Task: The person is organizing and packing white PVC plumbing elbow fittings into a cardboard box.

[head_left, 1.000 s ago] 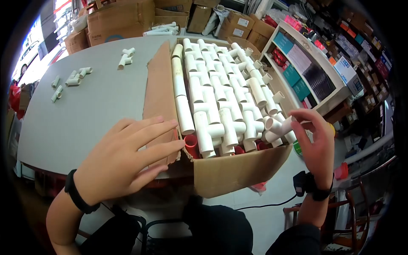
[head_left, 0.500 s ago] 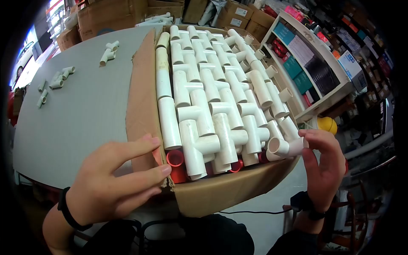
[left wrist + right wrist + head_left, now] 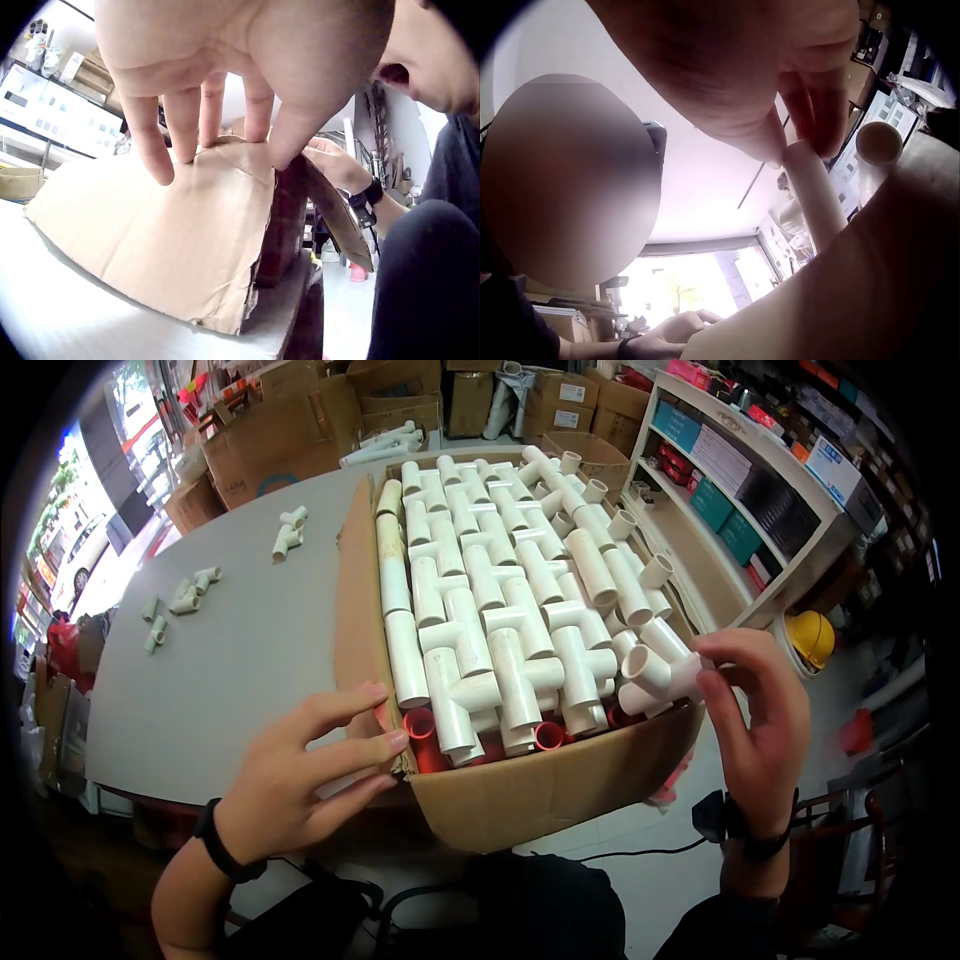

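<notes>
An open cardboard box (image 3: 550,797) is packed with rows of white T-shaped pipe fittings (image 3: 515,680), with red fittings (image 3: 548,736) below them at the near end. At the box's near right corner the right hand (image 3: 765,725) pinches the end of a white T fitting (image 3: 668,674) between thumb and fingers; in the right wrist view, that hand (image 3: 742,67) holds a white tube end (image 3: 814,191). The left hand (image 3: 300,780) rests its fingertips on the near left corner. In the left wrist view, the left hand's (image 3: 240,60) fingers lie spread over the folded cardboard flap (image 3: 172,232).
Several loose white fittings (image 3: 185,600) lie on the grey table (image 3: 230,690) left of the box. Cardboard boxes (image 3: 290,435) and more white pipes (image 3: 380,445) stand behind. A white shelf (image 3: 745,510) and a yellow helmet (image 3: 810,638) are at the right.
The head view has shifted. The left hand's fingers have moved from spread over the flap to the box's near left corner. The right hand still holds its fitting at the right corner.
</notes>
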`<state>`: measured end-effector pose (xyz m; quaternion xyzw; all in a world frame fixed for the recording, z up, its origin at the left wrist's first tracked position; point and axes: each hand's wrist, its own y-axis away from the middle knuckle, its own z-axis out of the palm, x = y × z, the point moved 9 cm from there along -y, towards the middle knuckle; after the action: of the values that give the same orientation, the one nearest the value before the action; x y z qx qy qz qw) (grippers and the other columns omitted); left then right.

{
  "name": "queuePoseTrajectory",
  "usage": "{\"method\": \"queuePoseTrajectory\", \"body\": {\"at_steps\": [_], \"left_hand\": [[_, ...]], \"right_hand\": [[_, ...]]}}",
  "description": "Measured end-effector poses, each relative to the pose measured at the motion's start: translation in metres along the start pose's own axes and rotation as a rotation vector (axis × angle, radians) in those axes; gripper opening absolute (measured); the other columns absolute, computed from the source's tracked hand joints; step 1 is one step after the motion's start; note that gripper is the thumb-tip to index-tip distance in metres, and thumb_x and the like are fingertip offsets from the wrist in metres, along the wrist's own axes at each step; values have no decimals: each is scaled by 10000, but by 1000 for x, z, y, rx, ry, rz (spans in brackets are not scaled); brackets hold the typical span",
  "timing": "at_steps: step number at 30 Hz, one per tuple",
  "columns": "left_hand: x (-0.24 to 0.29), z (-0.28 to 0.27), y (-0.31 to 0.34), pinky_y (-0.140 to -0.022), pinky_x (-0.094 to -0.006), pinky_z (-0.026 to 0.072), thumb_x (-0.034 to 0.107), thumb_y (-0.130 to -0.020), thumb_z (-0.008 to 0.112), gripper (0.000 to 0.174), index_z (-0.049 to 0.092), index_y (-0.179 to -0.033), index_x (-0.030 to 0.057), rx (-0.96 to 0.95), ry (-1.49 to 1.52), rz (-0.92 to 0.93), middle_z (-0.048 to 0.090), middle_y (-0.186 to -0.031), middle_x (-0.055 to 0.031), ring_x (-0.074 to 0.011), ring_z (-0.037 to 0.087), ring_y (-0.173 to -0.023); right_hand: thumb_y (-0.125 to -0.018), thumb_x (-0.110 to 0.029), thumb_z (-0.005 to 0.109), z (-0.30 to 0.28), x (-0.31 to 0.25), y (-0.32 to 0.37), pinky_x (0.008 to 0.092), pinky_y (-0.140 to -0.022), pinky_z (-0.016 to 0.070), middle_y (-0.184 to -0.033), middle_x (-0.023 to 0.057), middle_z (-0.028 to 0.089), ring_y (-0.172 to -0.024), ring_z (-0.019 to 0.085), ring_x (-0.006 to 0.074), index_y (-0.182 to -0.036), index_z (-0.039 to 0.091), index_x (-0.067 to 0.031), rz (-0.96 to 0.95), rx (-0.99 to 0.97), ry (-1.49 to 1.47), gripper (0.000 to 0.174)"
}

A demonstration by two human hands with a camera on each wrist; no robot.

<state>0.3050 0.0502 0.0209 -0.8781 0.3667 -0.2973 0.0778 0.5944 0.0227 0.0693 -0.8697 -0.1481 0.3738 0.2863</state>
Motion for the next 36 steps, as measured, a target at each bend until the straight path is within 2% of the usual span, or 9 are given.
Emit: {"method": "queuePoseTrajectory", "body": {"at_steps": [8, 11, 14, 15, 18, 21, 27, 33, 36], "left_hand": [[5, -3, 3, -864, -365, 520, 149, -822, 740, 264, 699, -1084, 144, 8, 42, -25, 583, -1264, -118, -303, 629, -1034], [7, -2, 4, -979, -375, 488, 86, -824, 743, 323, 680, -1139, 108, -78, 44, -64, 540, -1317, -155, -312, 600, -1125], [10, -4, 5, -954, -373, 495, 132, -841, 735, 297, 680, -1133, 113, -72, 31, -54, 557, -1297, -147, -302, 610, -1103], [11, -5, 5, -944, -372, 497, 143, -845, 733, 291, 681, -1130, 117, -67, 18, -52, 561, -1292, -143, -301, 613, -1097], [14, -7, 5, -922, -370, 500, 175, -854, 726, 278, 681, -1124, 128, -58, -1, -50, 571, -1279, -136, -301, 615, -1085], [17, -8, 5, -919, -376, 499, 196, -858, 721, 273, 680, -1122, 139, -57, 0, -49, 574, -1276, -137, -316, 609, -1090], [19, -10, 7, -939, -382, 489, 211, -862, 713, 271, 677, -1122, 140, -51, 0, -32, 575, -1273, -133, -329, 592, -1119], [19, -11, 11, -944, -374, 485, 218, -877, 696, 259, 664, -1118, 131, -41, -3, 7, 576, -1271, -116, -321, 590, -1124], [18, -13, 14, -920, -380, 495, 230, -887, 678, 250, 650, -1115, 130, -16, -17, 36, 570, -1262, -94, -317, 597, -1098]], "right_hand": [[-929, -34, 594, 9, 10, -3, 265, -736, 539, -1015, 96, 631, -869, 655, 162, -1068, 633, 2, 130, -59, -293, 149], [-931, -33, 586, 22, 0, 0, 288, -768, 547, -1014, 96, 627, -915, 655, 178, -1052, 631, -11, 160, -130, -367, 131], [-924, -26, 583, 36, -5, 9, 305, -765, 547, -1010, 107, 627, -919, 650, 206, -1043, 626, -20, 81, -200, -303, 127], [-909, -16, 586, 35, -12, 10, 316, -749, 538, -1008, 124, 623, -895, 643, 249, -1045, 621, -29, -3, -193, -204, 141], [-887, -11, 594, 33, -13, 15, 355, -786, 513, -1012, 136, 623, -908, 614, 295, -1053, 622, -41, 29, -239, -94, 171], [-869, -14, 600, 26, -19, 19, 389, -844, 481, -1012, 142, 620, -946, 583, 325, -1064, 627, -53, -129, -194, 76, 202], [-863, -66, 630, 17, -52, 12, 400, -849, 477, -967, 145, 614, -960, 577, 323, -1089, 638, -73, -181, -169, 141, 227], [-866, -165, 664, 47, -54, 6, 400, -781, 494, -940, 115, 618, -917, 602, 305, -1095, 648, -129, -337, -397, 202, 232], [-870, -183, 659, 45, -48, 3, 396, -760, 500, -928, 102, 621, -873, 618, 305, -1066, 647, -139, -297, -426, 237, 201]]}}
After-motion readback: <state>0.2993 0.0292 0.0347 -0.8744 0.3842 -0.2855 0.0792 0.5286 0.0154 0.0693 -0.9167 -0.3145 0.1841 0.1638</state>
